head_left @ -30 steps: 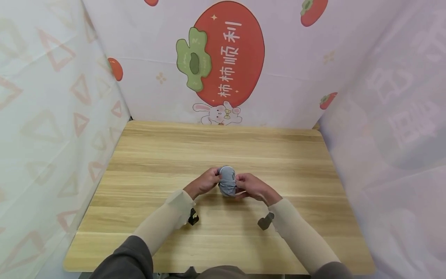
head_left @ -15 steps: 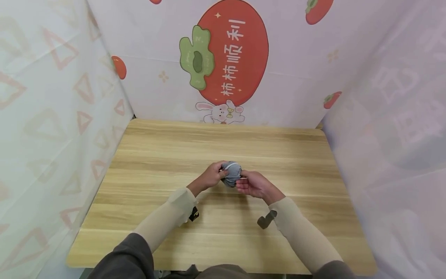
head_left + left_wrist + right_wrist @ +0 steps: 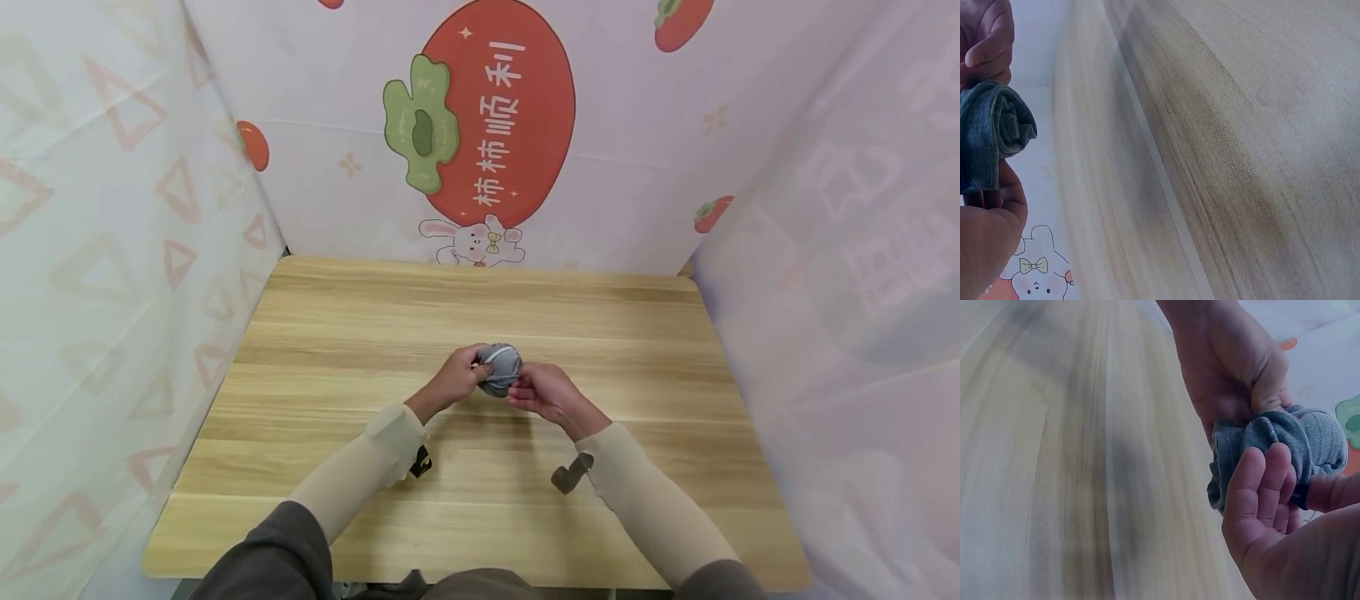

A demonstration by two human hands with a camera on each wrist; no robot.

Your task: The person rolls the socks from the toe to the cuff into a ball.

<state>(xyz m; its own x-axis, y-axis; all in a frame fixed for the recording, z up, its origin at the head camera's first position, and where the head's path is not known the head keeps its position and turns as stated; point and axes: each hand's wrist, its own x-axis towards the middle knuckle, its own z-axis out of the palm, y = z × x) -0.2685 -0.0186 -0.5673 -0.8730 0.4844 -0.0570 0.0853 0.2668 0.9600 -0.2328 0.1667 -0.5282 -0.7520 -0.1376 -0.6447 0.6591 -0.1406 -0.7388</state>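
Observation:
A rolled-up grey sock bundle (image 3: 506,363) with a white stripe is held up over the table between both hands. Its ribbed, coiled end (image 3: 1013,125) shows in the left wrist view. My left hand (image 3: 453,377) grips the bundle from the left, thumb across its near side. On the right side, my right hand (image 3: 553,393) pinches the sock's edge. The right wrist view shows a small dark patch (image 3: 1300,495) on the sock by the right thumb, with the right hand's other fingers (image 3: 1244,487) bent against the fabric. The bundle's underside is hidden in the head view.
The wooden table (image 3: 360,317) spreads out below the hands. A printed cloth backdrop (image 3: 615,208) stands behind it, with more cloth on the left and right. Dark pieces (image 3: 572,473) project from both wrists near the beige sleeves (image 3: 645,492).
Both hands have lifted the sock bundle slightly away from the body and turned it, so its white stripe now slants. Over the last half second it has barely moved.

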